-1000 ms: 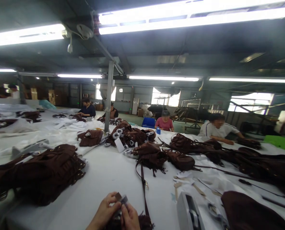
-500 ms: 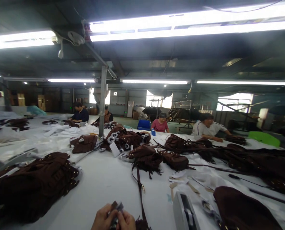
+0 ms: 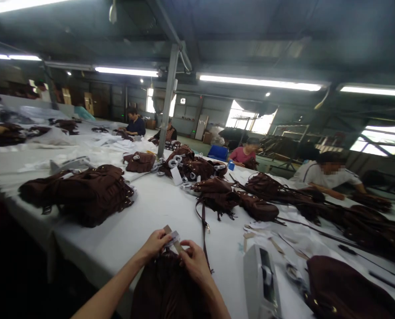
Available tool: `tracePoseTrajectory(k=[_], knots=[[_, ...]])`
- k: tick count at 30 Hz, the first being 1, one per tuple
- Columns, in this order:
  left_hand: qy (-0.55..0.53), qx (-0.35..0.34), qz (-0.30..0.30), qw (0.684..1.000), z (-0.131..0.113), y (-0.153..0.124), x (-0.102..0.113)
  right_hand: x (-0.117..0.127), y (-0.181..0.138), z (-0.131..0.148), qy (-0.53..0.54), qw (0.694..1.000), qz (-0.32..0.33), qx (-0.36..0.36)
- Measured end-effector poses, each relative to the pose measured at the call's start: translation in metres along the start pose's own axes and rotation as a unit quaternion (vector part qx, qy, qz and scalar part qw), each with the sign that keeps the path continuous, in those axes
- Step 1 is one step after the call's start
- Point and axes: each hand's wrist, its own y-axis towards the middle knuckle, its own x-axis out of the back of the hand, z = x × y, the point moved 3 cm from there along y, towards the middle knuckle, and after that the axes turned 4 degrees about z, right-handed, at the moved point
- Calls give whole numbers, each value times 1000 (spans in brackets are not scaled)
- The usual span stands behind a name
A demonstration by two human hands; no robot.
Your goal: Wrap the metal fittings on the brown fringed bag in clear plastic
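Note:
Low in the middle of the head view, my left hand (image 3: 156, 243) pinches a short tan strip (image 3: 176, 244) with a clear or whitish film-like piece (image 3: 172, 237) across it. My right hand (image 3: 193, 260) closes its thumb and fingers on the strip's lower end. The strip's exact material is too small to make out. Below both hands a dark brown bag (image 3: 167, 292) lies at the table's near edge, its upper end right under my fingers. A brown strap (image 3: 203, 221) with a metal clip runs down the table beyond my right hand.
A grey tape dispenser (image 3: 262, 279) stands to the right, beside another brown bag (image 3: 346, 288). Brown bags (image 3: 87, 192) are stacked at the left, with more piled at the middle (image 3: 187, 166). A post (image 3: 168, 102) rises behind. Co-workers sit across the white table (image 3: 98, 248).
The view has tilted down and turned left, showing my forearms and the brown bag beneath. Both hands still hold the strip, which now shows more fully. A co-worker opposite now has a brown item in hand.

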Motion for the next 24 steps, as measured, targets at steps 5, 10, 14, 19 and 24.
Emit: tracePoseTrajectory(k=[5,10,14,19,24], knots=[[-42,10,37,998,0,1,1,10,-8,24,-24,989,102,107],[-67,8,76,995,-3,-1,1,9,-6,39,-90,978,125,144],[-62,-17,110,992,-18,-5,-4,9,4,43,-152,966,92,187],[-27,-60,136,989,-35,-8,-13,13,20,44,-194,956,40,215],[6,-91,138,986,-44,-14,-18,13,39,20,-93,985,25,140]])
